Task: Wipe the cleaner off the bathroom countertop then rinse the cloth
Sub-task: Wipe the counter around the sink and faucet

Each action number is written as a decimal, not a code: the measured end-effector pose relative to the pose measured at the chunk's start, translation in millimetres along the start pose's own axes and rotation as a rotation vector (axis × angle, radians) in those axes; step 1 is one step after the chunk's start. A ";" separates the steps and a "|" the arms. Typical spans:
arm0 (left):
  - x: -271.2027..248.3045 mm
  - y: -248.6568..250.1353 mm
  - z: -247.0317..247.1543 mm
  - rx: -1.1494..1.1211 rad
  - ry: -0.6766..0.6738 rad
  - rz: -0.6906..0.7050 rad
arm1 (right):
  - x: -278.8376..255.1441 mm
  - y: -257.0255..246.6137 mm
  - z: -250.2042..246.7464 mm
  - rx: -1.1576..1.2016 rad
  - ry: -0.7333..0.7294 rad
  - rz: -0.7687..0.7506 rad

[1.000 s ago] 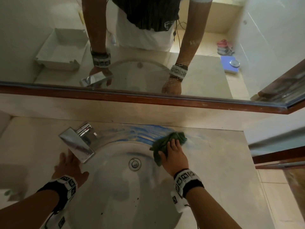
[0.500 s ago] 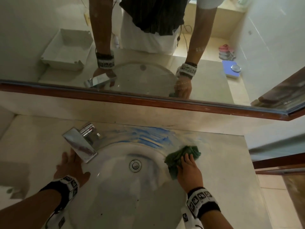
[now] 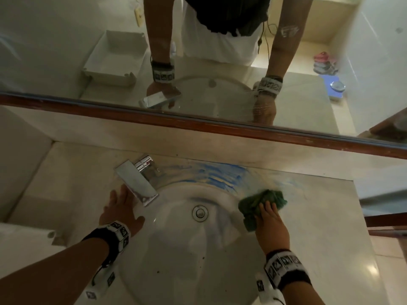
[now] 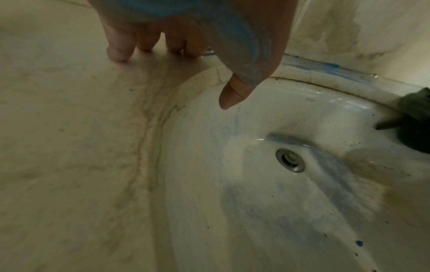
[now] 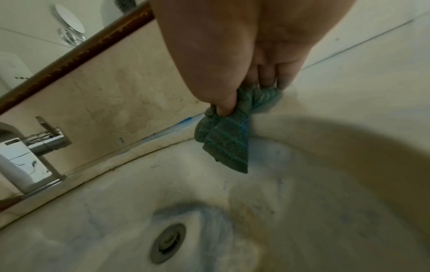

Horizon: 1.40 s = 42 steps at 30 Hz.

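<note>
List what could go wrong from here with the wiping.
1. The cloth is bunched under the right hand and already stained blue, so it may smear the cleaner rather than lift it.
2. The streaks run behind the basin toward the faucet; that tight strip is easy to miss.
3. A corner of the cloth hangs over the sink rim, so cleaner may be dragged into the basin, which already shows blue smears.

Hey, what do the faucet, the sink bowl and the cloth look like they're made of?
Faucet: polished chrome-like metal, with mirror reflections on its flat spout. Sink bowl: probably glazed white ceramic, glossy with bright highlights. Cloth: green woven or terry fabric with a ribbed texture, bunching softly under the right hand.
</note>
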State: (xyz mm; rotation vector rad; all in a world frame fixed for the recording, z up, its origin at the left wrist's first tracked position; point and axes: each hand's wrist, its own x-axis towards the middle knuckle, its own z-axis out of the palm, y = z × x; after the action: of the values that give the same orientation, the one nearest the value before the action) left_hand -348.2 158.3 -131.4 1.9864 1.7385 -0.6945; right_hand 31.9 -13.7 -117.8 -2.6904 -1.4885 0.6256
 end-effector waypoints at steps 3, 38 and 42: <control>2.0 -2.4 1.0 0.000 0.014 0.000 | -1.6 1.7 1.3 0.026 -0.002 0.033; 25.5 52.2 17.2 0.007 0.050 0.037 | 4.7 39.0 2.8 0.082 0.023 0.186; 18.3 63.3 11.9 -0.030 0.011 -0.004 | -44.4 53.7 27.2 0.052 -0.026 0.236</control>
State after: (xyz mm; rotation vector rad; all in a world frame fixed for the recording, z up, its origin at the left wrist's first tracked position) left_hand -284.9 156.8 -153.2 1.9707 1.7499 -0.6559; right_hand 45.3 -84.4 -138.1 -2.8509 -1.1507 0.6979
